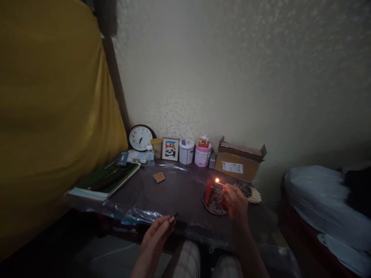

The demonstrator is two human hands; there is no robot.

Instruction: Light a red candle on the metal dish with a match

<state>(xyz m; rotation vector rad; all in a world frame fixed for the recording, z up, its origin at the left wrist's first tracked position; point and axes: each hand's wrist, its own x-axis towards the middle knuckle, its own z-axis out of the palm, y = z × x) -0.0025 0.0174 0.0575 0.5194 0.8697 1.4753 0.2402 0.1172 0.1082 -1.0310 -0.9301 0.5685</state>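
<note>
My right hand (235,199) pinches a lit match (220,183), its flame (217,180) burning just above and to the right of a red candle (208,193). The candle stands upright, with no flame on its top, in a round metal dish (216,212) holding dark and pale bits. Something red also shows in the dish, partly hidden behind my right hand. At the table's front edge, my left hand (158,231) is closed on a small matchbox (173,217) with a dark side strip. A pile of matchsticks (254,195) lies beyond my right hand.
A brown card piece (159,177) lies on the plastic-covered table (182,197). Along the wall stand a clock (141,138), a framed panda picture (170,149), a white tub (186,151), a pink tub (202,155) and a cardboard box (237,160). Books (107,181) lie left; a yellow curtain (52,116) hangs there.
</note>
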